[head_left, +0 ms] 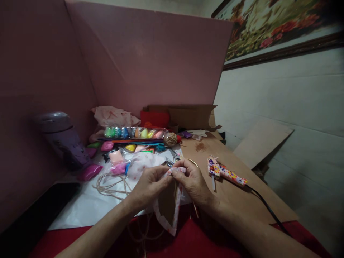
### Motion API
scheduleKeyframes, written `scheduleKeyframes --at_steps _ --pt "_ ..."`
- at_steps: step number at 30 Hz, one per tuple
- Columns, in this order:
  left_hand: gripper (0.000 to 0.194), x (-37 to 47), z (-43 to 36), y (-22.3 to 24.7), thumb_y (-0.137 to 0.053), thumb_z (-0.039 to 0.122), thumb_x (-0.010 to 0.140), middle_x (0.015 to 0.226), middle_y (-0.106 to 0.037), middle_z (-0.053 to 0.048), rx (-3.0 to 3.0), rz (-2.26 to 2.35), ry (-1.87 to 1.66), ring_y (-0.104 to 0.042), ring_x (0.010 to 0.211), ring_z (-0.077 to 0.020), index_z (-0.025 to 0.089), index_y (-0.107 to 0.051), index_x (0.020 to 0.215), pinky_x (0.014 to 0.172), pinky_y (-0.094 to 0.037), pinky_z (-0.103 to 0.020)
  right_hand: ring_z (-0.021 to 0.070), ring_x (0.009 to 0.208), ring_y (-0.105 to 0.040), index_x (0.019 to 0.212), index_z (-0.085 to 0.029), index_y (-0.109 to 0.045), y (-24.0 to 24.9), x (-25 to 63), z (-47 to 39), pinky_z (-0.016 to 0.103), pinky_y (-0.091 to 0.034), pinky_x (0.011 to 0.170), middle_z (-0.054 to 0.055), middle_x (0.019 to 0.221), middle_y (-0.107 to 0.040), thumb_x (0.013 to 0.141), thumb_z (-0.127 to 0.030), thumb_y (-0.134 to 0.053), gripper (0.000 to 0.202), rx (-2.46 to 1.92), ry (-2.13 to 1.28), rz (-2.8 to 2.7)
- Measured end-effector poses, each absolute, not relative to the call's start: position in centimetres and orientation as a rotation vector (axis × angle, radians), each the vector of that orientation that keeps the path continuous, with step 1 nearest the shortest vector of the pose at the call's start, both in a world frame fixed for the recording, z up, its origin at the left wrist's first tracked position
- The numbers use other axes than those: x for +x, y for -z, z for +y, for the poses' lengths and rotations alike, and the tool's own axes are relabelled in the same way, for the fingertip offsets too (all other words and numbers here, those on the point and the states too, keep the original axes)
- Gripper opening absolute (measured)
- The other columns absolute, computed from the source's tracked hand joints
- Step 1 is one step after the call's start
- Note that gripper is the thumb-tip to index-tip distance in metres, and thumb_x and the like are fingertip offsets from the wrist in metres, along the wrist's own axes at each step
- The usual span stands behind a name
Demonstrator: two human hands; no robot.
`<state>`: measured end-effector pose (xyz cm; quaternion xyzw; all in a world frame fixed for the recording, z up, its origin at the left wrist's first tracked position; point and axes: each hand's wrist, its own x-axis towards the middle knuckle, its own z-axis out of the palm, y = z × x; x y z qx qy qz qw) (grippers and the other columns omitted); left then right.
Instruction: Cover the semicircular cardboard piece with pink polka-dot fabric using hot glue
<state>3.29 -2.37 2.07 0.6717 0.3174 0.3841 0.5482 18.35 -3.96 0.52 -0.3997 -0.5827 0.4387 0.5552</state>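
Between my two hands is a cardboard piece edged with pale, red-patterned fabric. Its pointed lower end hangs over the red cloth. My left hand pinches the top edge from the left, thumb against the fabric. On the other side my right hand presses the folded fabric at the same edge with thumb and forefinger. The fingertips nearly meet. Behind the right wrist part of a thin golden ring shows. Loose twine lies left of my left hand.
A flower-patterned glue gun with a black cord lies on the brown board at right. Packets of coloured clay and a twine ball are behind my hands. A purple bottle stands left, near a dark flat object.
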Motion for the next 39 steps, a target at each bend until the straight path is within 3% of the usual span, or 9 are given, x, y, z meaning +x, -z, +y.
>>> scheduleKeyframes --at_steps 24,39 --pt "0.027 3.19 -2.34 -1.77 -0.059 0.037 0.076 0.071 -0.059 -0.002 1.596 0.754 -0.854 -0.047 0.063 -0.011 0.011 -0.064 0.083 0.057 -0.035 -0.023 0.0102 0.062 -0.046 0.086 -0.017 -0.051 -0.85 18.55 -4.37 0.021 -0.038 0.057 -0.003 0.071 -0.051 0.081 -0.025 -0.048 0.009 -0.977 -1.021 -1.472" --pt "0.029 3.36 -2.4 -1.62 -0.062 0.038 0.073 0.074 -0.061 -0.004 1.491 0.694 -0.857 -0.051 0.066 -0.0129 0.011 -0.063 0.083 0.06 -0.037 -0.025 0.0103 0.066 -0.046 0.086 -0.019 -0.051 -1.01 18.5 -4.46 0.021 -0.037 0.059 -0.003 0.073 -0.049 0.083 -0.023 -0.047 0.007 -0.981 -0.923 -1.543"
